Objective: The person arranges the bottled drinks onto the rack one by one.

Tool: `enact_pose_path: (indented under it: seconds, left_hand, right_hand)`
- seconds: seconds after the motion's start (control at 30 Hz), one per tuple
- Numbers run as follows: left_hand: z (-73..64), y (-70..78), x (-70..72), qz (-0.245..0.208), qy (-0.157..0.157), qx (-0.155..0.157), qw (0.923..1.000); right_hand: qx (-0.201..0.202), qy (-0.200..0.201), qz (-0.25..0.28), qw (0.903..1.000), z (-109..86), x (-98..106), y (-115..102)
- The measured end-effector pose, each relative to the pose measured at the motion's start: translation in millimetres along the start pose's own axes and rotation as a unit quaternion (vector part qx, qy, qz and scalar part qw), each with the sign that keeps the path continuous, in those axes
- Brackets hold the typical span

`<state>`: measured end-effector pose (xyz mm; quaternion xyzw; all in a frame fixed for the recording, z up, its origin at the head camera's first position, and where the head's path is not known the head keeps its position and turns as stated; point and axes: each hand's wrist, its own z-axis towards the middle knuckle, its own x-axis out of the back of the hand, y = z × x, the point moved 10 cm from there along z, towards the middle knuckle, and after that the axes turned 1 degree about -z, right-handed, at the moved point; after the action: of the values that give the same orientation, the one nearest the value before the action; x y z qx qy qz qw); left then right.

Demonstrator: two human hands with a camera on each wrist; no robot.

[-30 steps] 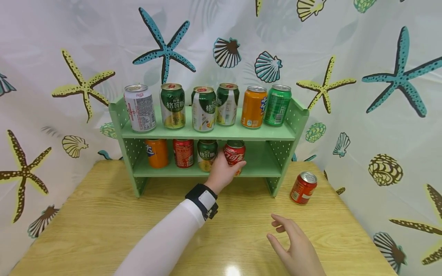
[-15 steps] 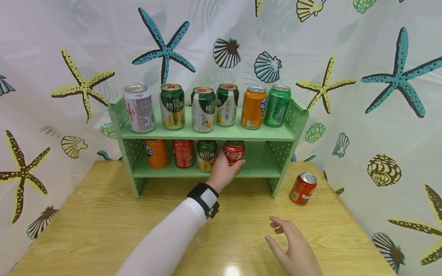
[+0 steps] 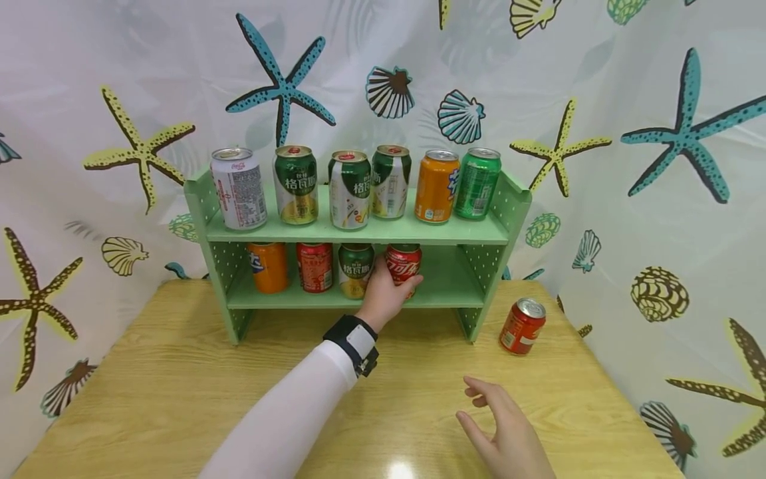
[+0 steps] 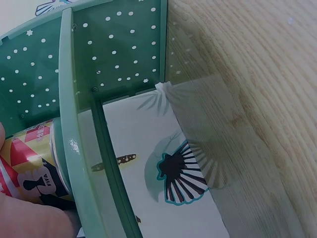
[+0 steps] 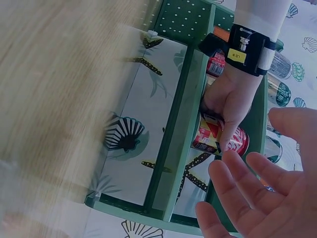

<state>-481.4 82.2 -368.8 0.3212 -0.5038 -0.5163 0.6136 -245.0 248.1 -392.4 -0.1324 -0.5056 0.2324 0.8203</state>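
My left hand (image 3: pixel 385 291) reaches into the lower shelf and grips a red cola can (image 3: pixel 404 261), thumb across its near side. The can's printed side (image 4: pixel 34 163) shows at the left of the left wrist view, beside the thumb. Just left of that hand stands a green and white can (image 3: pixel 355 271), partly covered by the fingers. My right hand (image 3: pixel 505 429) hovers over the table's front right with fingers loosely bent and nothing in them; its spread fingers fill the lower right of the right wrist view. Another red can (image 3: pixel 522 326) stands upright on the table, right of the shelf.
The green two-tier rack (image 3: pixel 359 233) holds several cans above, among them a white can (image 3: pixel 239 189), an orange can (image 3: pixel 437 186) and a green can (image 3: pixel 478 184). Below left are an orange can (image 3: pixel 268 267) and a red can (image 3: pixel 314 267). A patterned curtain (image 3: pixel 383 40) hangs behind.
The gripped can's lid shows less under the upper shelf than a second ago, so it sits slightly deeper. My right hand has drifted a little left and nearer; the head view has shifted slightly.
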Motion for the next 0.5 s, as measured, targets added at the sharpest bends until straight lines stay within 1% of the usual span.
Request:
enact_pose_path:
  seconds: [0.13, 0.27, 0.5]
  left_hand:
    - [-1.8, 4.3, 0.3, -0.002, 0.003, -0.004, 1.0]
    - [-6.8, 11.1, 0.7, -0.005, 0.009, -0.011, 0.9999]
    - [-23.3, 27.3, 3.7, -0.012, 0.025, 0.002, 0.9996]
  right_hand:
    - [-0.009, -0.007, 0.002, 0.9999, 0.7, -0.2, 0.1]
    - [-0.013, -0.011, 0.004, 0.9998, 1.1, -0.3, -0.4]
    - [0.0, -0.005, 0.002, 1.0, 1.8, -1.2, -3.2]
